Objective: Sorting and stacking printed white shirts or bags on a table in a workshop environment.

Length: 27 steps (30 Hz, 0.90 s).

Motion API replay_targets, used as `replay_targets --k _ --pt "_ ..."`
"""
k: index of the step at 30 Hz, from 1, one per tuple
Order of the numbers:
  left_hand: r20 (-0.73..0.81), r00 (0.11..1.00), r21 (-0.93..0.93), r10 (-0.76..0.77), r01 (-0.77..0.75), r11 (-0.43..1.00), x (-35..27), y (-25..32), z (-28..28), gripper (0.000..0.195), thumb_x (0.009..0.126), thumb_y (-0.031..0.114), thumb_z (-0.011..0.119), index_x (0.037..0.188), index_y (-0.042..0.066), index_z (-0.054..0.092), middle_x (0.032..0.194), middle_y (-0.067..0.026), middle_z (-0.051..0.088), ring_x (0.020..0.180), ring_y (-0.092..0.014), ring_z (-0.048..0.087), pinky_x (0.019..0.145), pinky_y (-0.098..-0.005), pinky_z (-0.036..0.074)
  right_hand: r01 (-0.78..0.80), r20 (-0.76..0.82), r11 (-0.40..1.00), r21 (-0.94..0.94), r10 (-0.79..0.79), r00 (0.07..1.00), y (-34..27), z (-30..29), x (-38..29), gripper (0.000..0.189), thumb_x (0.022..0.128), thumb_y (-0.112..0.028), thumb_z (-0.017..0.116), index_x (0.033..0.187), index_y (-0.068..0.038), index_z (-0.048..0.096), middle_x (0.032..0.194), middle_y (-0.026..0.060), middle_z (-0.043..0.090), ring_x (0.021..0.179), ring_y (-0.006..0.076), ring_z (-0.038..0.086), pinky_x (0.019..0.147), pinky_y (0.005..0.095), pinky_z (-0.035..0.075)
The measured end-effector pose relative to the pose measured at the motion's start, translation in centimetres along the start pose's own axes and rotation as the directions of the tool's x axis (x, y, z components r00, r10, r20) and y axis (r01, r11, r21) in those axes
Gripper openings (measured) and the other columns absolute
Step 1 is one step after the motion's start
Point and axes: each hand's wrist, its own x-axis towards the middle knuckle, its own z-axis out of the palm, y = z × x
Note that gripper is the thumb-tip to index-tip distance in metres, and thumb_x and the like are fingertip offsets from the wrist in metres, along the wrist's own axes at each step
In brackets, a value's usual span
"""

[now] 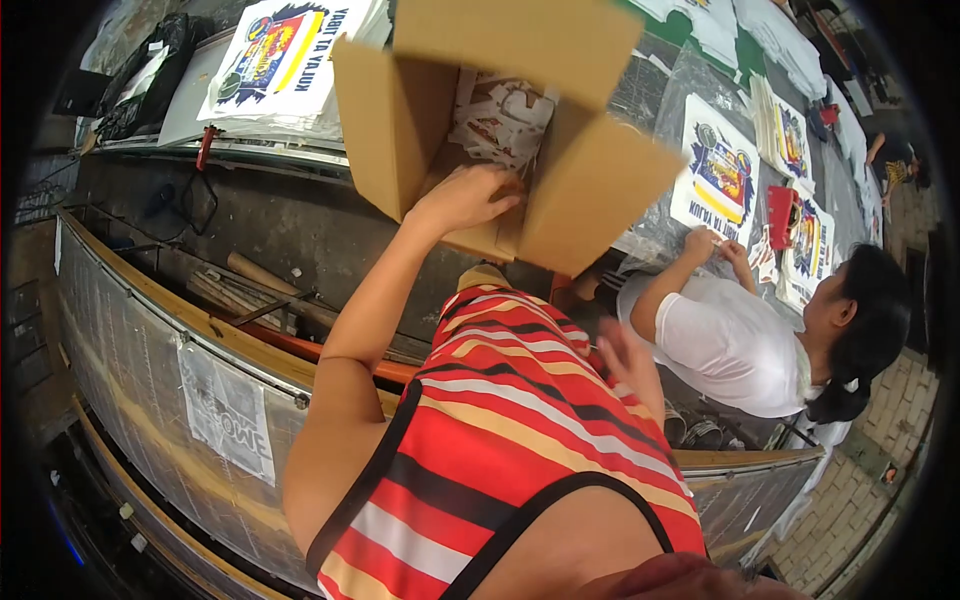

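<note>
An open cardboard box [600, 191] stands at the upper middle with its flaps spread. Crumpled printed scraps [502, 124] lie inside it. My left hand [472, 196] reaches over the box's near edge, its fingers curled inside; whether it grips anything cannot be told. Low at my right side, beside my striped top, my right hand [632, 364] is blurred, and its grip is unclear. Left of the box, a stack of printed white sheets [274, 64] rests on the table.
A co-worker in a white shirt [724, 341] sits at the right, hands near a printed sheet [716, 172]. A red tool or holder [782, 217] stands beyond. A long wood-edged frame [165, 307] runs behind me, with tubes and slats [259, 274] beside it.
</note>
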Motion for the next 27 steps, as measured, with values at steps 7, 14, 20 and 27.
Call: replay_targets --k 7,14,20,27 --pt "-0.147 0.987 0.166 -0.06 0.084 0.982 -7.0 -1.6 -0.9 0.05 0.083 0.045 0.072 0.118 0.009 0.071 0.121 -0.0136 0.07 0.111 -0.032 0.066 0.091 -0.041 0.052 0.482 -0.301 0.835 -0.267 -0.547 0.781 -8.9 7.8 8.5 0.079 0.083 -0.033 0.08 0.143 0.002 0.042 0.139 0.0241 0.054 0.128 0.0383 0.053 0.107 0.0405 0.042" --pt "0.017 0.999 0.494 0.042 -0.045 0.868 3.8 -3.9 -8.5 0.057 0.079 0.052 0.073 0.119 0.01 0.071 0.121 -0.0132 0.07 0.111 -0.031 0.066 0.091 -0.0403 0.052 0.447 -0.523 0.894 0.036 -0.365 0.771 -11.3 3.7 12.6 0.047 0.089 -0.034 0.075 0.115 0.001 0.057 0.097 0.0182 0.069 0.088 0.031 0.067 0.08 0.0373 0.05" --pt "0.183 0.95 0.585 -0.253 0.102 0.804 18.7 -10.5 -6.0 0.063 0.076 0.057 0.074 0.12 0.012 0.071 0.121 -0.0129 0.07 0.111 -0.03 0.067 0.092 -0.0398 0.052 0.378 -0.706 0.925 -0.043 -0.296 0.643 -12.9 -0.7 17.0 0.052 0.096 -0.046 0.065 0.11 0.002 0.052 0.095 0.0248 0.068 0.089 0.0396 0.067 0.08 0.0444 0.05" --pt "0.328 0.808 0.683 -0.49 0.155 0.713 19.4 -15.5 -4.0 0.069 0.071 0.059 0.079 0.121 0.012 0.071 0.124 -0.0126 0.069 0.11 -0.029 0.067 0.093 -0.0389 0.053 0.449 -0.684 0.893 -0.02 -0.34 0.645 -12.8 -0.7 19.8 0.053 0.096 -0.048 0.064 0.111 0.001 0.05 0.1 0.025 0.067 0.096 0.0387 0.066 0.085 0.0428 0.049"
